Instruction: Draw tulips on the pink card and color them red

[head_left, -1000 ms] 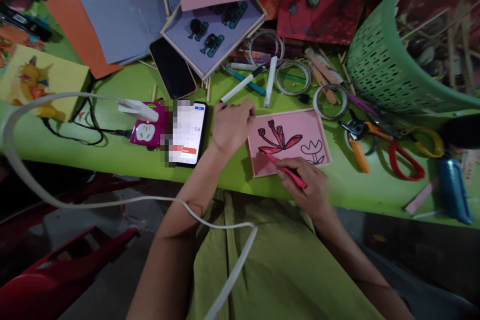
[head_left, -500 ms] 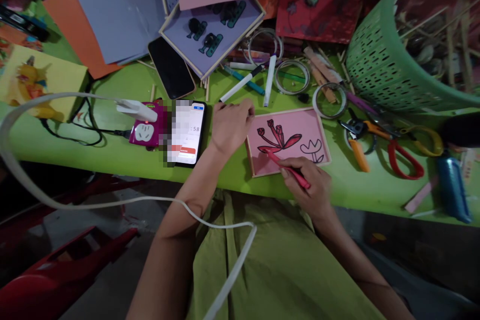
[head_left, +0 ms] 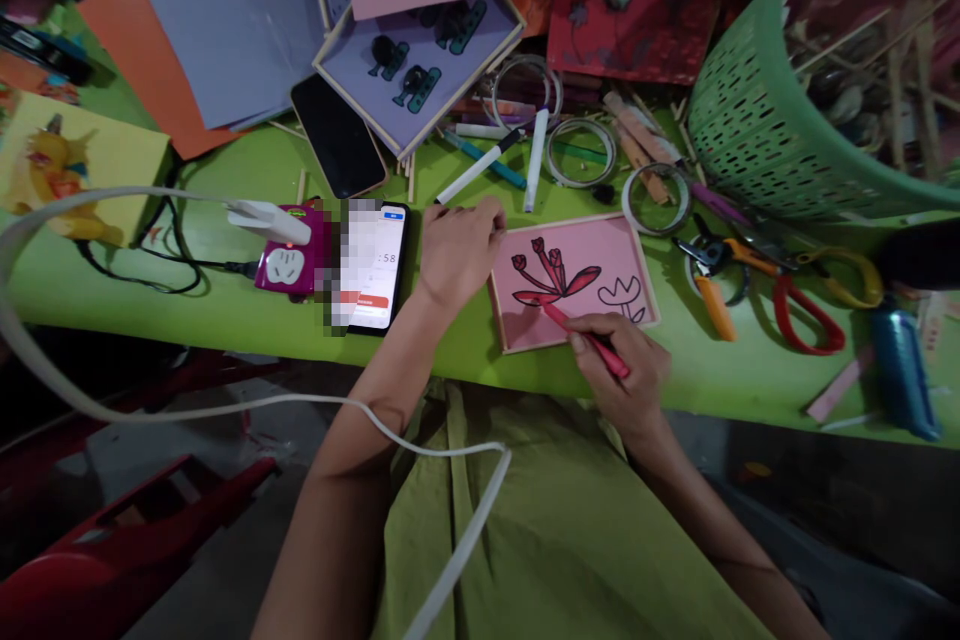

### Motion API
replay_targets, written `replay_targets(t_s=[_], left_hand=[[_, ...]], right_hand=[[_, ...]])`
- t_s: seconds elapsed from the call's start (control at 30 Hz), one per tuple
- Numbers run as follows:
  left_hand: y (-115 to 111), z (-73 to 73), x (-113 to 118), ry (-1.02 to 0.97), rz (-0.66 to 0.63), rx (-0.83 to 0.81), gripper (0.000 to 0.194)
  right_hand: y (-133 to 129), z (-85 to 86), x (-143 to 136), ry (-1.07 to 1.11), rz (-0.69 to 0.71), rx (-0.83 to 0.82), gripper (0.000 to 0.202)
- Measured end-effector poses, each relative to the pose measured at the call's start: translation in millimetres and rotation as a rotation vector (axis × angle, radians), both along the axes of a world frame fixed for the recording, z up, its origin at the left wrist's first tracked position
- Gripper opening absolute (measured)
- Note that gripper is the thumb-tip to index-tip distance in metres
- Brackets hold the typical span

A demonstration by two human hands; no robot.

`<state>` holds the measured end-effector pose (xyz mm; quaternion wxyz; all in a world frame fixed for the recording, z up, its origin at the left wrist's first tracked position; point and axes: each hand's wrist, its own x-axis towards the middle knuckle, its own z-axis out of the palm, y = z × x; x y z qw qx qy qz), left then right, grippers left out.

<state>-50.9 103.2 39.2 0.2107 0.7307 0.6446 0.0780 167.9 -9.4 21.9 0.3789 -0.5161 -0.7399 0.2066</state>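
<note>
Colouring a framed pink flower card w/ a red marker

Right hand (head_left: 626, 380) is closed in a pen grip on the red marker (head_left: 589, 340), tip on the pink flower card (head_left: 574, 280) at the green table (head_left: 225, 310) near edge. Left hand (head_left: 457, 250), fingers curled, holding nothing, pins the card's left edge. Card looks light, stiff, prone to slide: hold by frame. Marker: slim, rigid, grip low.

Dim, saturated light; soft shadows, bowed edges, slight blur.
</note>
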Motion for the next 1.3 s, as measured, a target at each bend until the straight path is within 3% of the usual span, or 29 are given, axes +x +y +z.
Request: replay_targets(t_s=[0.2, 0.47, 0.7, 0.93, 1.13, 1.3], left_hand=[[-0.8, -1.7, -0.9, -0.011, -0.008, 0.032, 0.019], [0.8, 0.2, 0.3, 0.005, -0.002, -0.008, 0.02], [-0.5, -0.2, -0.3, -0.016, -0.002, 0.007, 0.02], [-0.7, -0.2, -0.8, -0.021, 0.002, 0.019, 0.019], [0.5, 0.3, 0.0, -0.004, -0.002, 0.003, 0.02], [-0.4, 0.3, -0.1, -0.002, -0.003, 0.014, 0.018]], right_hand=[[3.8, 0.9, -0.1, -0.045, 0.091, -0.028, 0.014], [-0.1, 2.8, -1.7, 0.014, -0.022, -0.015, 0.014], [2.0, 2.2, -0.6, -0.015, 0.064, -0.006, 0.015], [0.0, 3.6, -1.6, 0.018, -0.036, 0.002, 0.013], [0.7, 3.7, -0.8, 0.003, 0.016, 0.005, 0.013], [-1.3, 1.8, -0.4, 0.04, -0.025, 0.018, 0.014]])
